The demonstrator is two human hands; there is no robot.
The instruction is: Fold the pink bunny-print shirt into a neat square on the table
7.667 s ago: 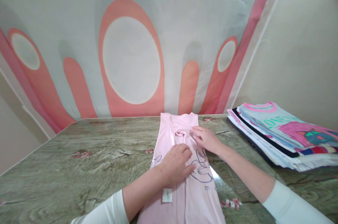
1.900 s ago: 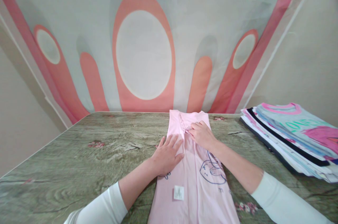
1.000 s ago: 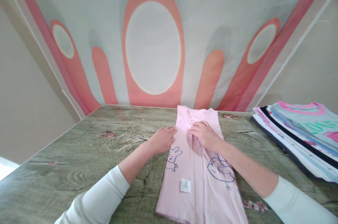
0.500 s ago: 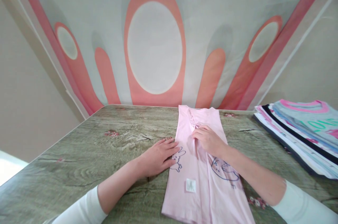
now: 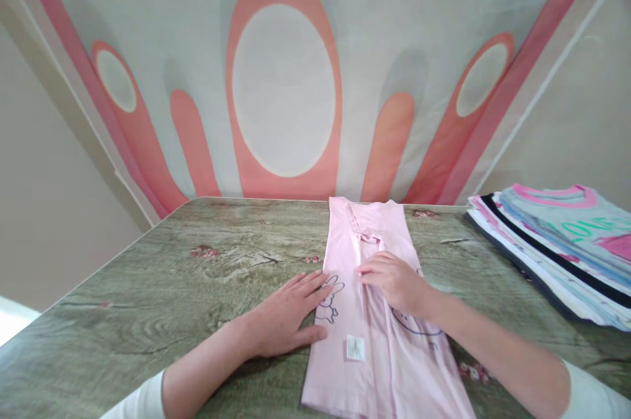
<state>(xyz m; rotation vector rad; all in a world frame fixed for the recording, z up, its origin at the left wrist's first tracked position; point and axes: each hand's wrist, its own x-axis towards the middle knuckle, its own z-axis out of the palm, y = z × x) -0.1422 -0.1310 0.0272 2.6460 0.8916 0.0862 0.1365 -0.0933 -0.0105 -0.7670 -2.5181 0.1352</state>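
pink garment (image 5: 372, 333): left hand (image 5: 287, 316) on edge, right hand (image 5: 397, 282) near middle

The long, folded pale pink cloth garment (image 5: 377, 330) looks soft and matt, rumpled along its middle; its small white rectangular label (image 5: 355, 348) seems smooth. From where I stand, the grey-brown wood-grained tabletop (image 5: 162, 300) looks dull, the multicoloured folded cloth stack (image 5: 557, 245) matt.

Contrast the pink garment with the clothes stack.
The pink garment is one piece; the clothes stack has many layers. The left hand and right hand touch the pink garment; neither touches the clothes stack. The pink garment is mostly pale pink, the clothes stack multicoloured. Both lie on the table.
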